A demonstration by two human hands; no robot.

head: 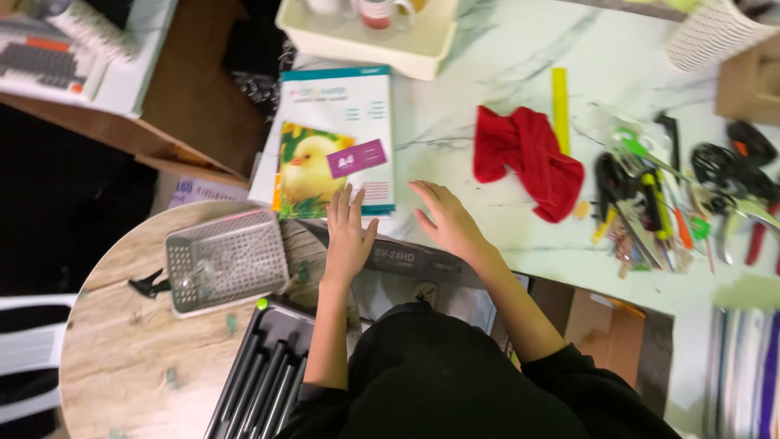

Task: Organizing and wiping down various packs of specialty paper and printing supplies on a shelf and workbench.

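Head view, items as we find them:

1. Left hand (348,236): our palm faces down, fingers (345,202) extended and slightly spread, released, grasping nothing. The fingertips overlap the lower edge of the glossy paper pack with a yellow chick picture and teal border (335,146). The bare forearm runs straight back to our black sleeve.

2. Right hand (448,221): also palm down, fingers loosely splayed and released, holding nothing. It hovers over or rests on the white marble-patterned tabletop (487,89), just above the dark grey rectangular box (406,258) at the tabletop's edge; we cannot tell whether it touches. The forearm angles back to the right.

3. Paper pack: lies flat on the tabletop, just beside both hands, to the left of the right hand.

4. Crumpled red cloth (528,158): on the tabletop, to the right of the right hand, apart from it.

5. Grey perforated metal tray (227,260): on the round wooden side table (122,341), left of the left hand.

6. Heap of assorted hand tools (674,195): far right of the tabletop.
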